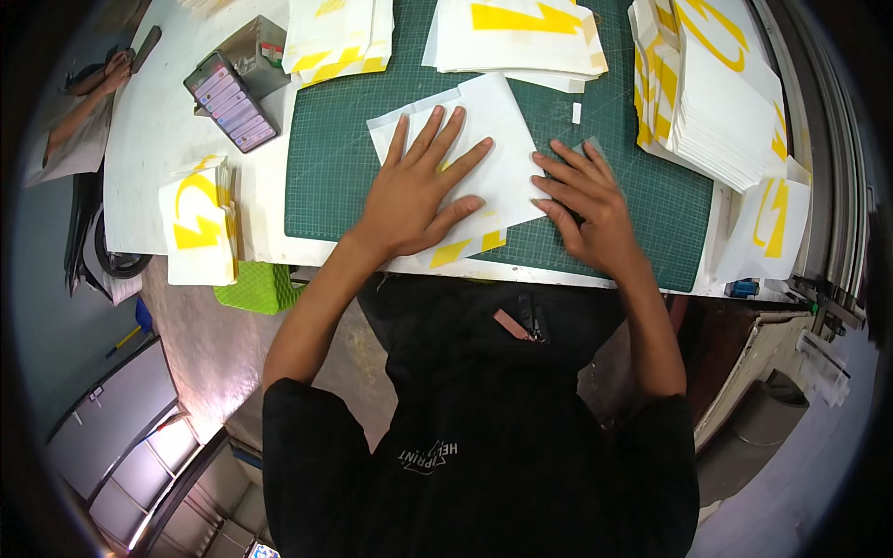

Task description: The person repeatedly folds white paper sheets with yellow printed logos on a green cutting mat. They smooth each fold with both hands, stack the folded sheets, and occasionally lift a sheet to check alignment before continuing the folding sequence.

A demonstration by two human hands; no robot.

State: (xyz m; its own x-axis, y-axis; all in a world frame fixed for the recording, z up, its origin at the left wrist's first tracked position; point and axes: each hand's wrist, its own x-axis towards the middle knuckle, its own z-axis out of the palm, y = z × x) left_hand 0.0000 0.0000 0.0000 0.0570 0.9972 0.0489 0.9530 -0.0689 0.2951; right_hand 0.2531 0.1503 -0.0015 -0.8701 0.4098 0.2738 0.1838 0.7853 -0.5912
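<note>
A folded white paper sheet with yellow print on its near edge lies tilted on the green cutting mat. My left hand rests flat on it, fingers spread, covering much of its left part. At the sheet's right edge is my right hand, its fingers apart and slightly bent, with fingertips at the paper's border. A small translucent piece shows beside the right hand's fingers; most of it is hidden, and I cannot tell what it is.
Stacks of white and yellow printed paper stand at the far left, far middle, right and left edge. A phone leans on a grey box. A white strip lies on the mat. Another person's hand shows far left.
</note>
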